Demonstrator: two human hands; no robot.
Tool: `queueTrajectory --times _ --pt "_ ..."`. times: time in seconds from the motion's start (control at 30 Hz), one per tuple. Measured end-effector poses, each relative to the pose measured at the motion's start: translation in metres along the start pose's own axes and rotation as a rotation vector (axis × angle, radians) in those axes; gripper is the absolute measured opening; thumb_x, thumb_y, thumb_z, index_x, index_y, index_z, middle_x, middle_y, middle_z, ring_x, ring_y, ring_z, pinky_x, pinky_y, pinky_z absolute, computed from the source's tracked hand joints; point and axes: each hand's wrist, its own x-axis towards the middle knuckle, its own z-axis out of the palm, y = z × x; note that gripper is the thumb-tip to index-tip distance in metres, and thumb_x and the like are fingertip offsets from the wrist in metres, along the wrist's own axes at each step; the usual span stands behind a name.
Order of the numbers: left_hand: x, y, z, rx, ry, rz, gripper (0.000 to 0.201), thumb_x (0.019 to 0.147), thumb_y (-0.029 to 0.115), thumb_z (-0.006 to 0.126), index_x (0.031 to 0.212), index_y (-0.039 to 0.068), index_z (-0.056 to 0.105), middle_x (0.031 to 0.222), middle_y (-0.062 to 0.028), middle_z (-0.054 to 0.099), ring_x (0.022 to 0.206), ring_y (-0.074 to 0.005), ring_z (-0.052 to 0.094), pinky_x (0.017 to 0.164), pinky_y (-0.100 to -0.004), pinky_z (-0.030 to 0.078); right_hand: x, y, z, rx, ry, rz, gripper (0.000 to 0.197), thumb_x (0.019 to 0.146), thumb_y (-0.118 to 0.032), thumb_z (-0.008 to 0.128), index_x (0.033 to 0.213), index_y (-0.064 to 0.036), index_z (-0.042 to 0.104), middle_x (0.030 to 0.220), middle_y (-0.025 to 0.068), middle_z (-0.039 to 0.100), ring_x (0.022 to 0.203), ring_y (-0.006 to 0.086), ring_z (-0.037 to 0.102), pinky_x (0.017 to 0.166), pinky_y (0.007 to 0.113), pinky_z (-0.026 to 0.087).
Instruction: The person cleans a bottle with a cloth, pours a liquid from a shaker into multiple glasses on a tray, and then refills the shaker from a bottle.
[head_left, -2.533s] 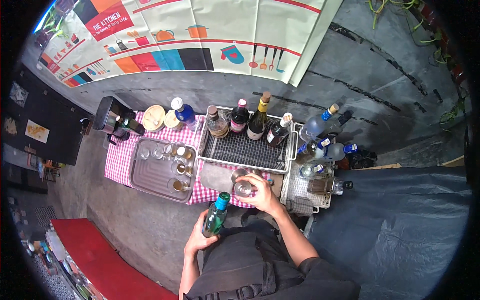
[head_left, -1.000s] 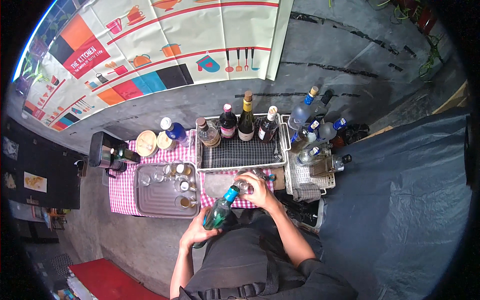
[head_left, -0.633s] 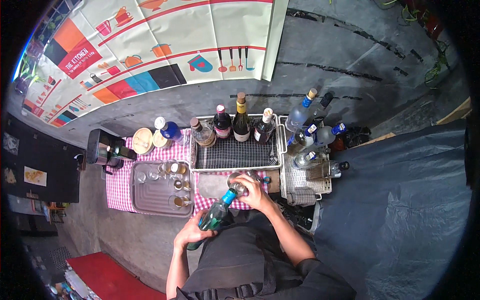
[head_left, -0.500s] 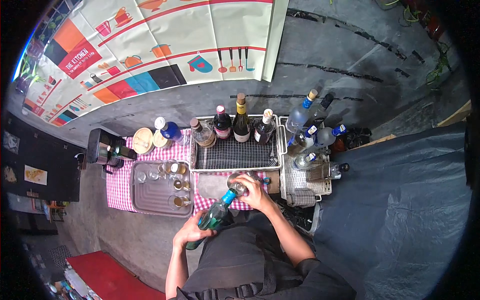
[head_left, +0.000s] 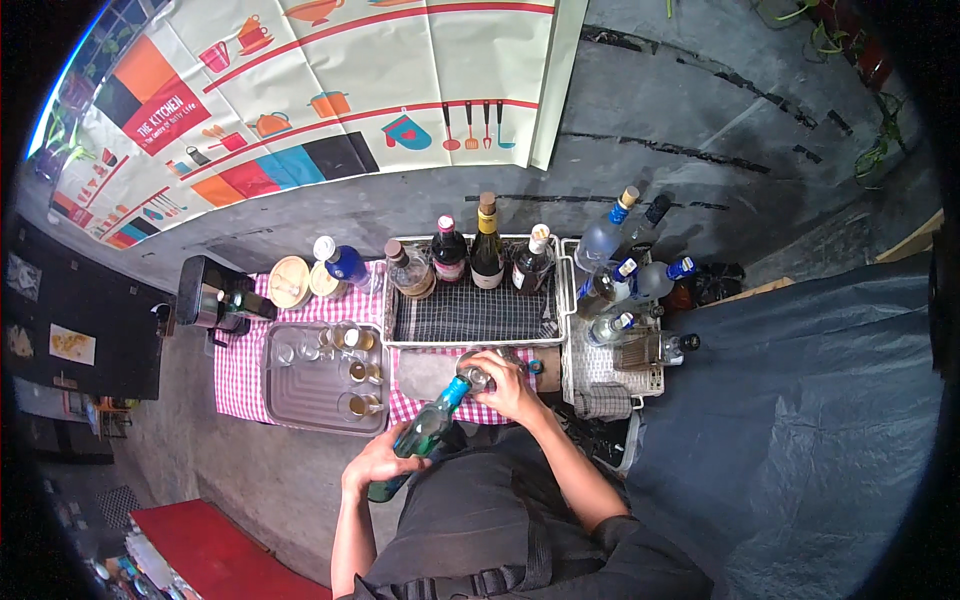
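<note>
My left hand (head_left: 380, 462) is wrapped round the body of a green glass bottle (head_left: 424, 430) with a blue neck band. The bottle lies tilted, its neck pointing away and to the right. Its mouth meets a small shiny cup (head_left: 478, 379), which my right hand (head_left: 508, 387) grips with its fingers closed round the rim and side. Whether liquid is flowing cannot be made out. Just beyond that cup, a round metal vessel shows partly behind my right fingers, above a grey-brown board (head_left: 425, 372).
On the left, a brown tray (head_left: 310, 395) bears several glasses, some with amber liquid. Behind the board, bottles stand in a white wire basket (head_left: 475, 343); more crowd a second rack (head_left: 580, 375) at right. A black machine (head_left: 208, 290) and wooden bowls (head_left: 290, 282) sit far left.
The view has shifted slightly. My left hand and the bottle's base have moved a little to the left; the bottle's mouth stays at the cup, and both grips are unchanged.
</note>
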Motion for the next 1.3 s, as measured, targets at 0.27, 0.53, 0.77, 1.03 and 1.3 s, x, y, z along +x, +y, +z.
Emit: queueTrajectory --times 0.27,0.53,0.77,1.03,1.3 --pt "-0.004 0.003 -0.006 0.069 -0.025 -0.023 0.111 0.067 0.044 0.086 0.152 -0.008 0.038 0.142 -0.0298 0.056 0.133 -0.0355 0.057 0.112 -0.0401 0.043 0.001 -0.002 0.003 -0.014 0.010 -0.021 0.056 0.068 0.007 0.073 0.122 -0.0039 0.065 0.121 0.0133 0.064 0.115 0.0339 0.065 0.099 0.041 0.053" --pt "-0.006 0.006 -0.009 0.084 -0.018 -0.051 0.111 0.067 0.046 0.086 0.151 -0.008 0.039 0.141 -0.0297 0.057 0.132 -0.0361 0.057 0.111 -0.0405 0.043 0.002 0.002 0.007 0.002 0.011 -0.028 0.056 0.066 0.010 0.072 0.120 -0.0023 0.065 0.120 0.0126 0.064 0.115 0.0332 0.065 0.100 0.040 0.054" --pt "-0.003 0.004 -0.012 0.083 -0.055 -0.056 0.111 0.067 0.047 0.085 0.151 -0.009 0.039 0.140 -0.0299 0.057 0.131 -0.0357 0.057 0.111 -0.0395 0.043 0.001 -0.002 0.006 0.024 0.015 -0.015 0.055 0.067 0.009 0.072 0.120 -0.0024 0.064 0.119 0.0130 0.064 0.114 0.0338 0.065 0.099 0.041 0.053" --pt "-0.005 0.011 -0.016 0.049 -0.079 -0.057 0.112 0.068 0.047 0.085 0.152 -0.011 0.036 0.143 -0.0309 0.055 0.134 -0.0354 0.055 0.113 -0.0387 0.042 0.002 -0.002 0.007 0.014 0.013 0.011 0.054 0.067 0.009 0.069 0.120 -0.0020 0.065 0.118 0.0133 0.063 0.115 0.0340 0.064 0.100 0.041 0.052" --pt "-0.005 0.013 -0.017 0.018 -0.108 -0.038 0.113 0.070 0.047 0.084 0.153 -0.011 0.034 0.144 -0.0311 0.054 0.134 -0.0351 0.055 0.113 -0.0381 0.041 0.002 0.003 0.008 0.021 0.016 -0.007 0.055 0.067 0.009 0.068 0.121 -0.0025 0.065 0.118 0.0133 0.063 0.115 0.0340 0.064 0.101 0.041 0.052"
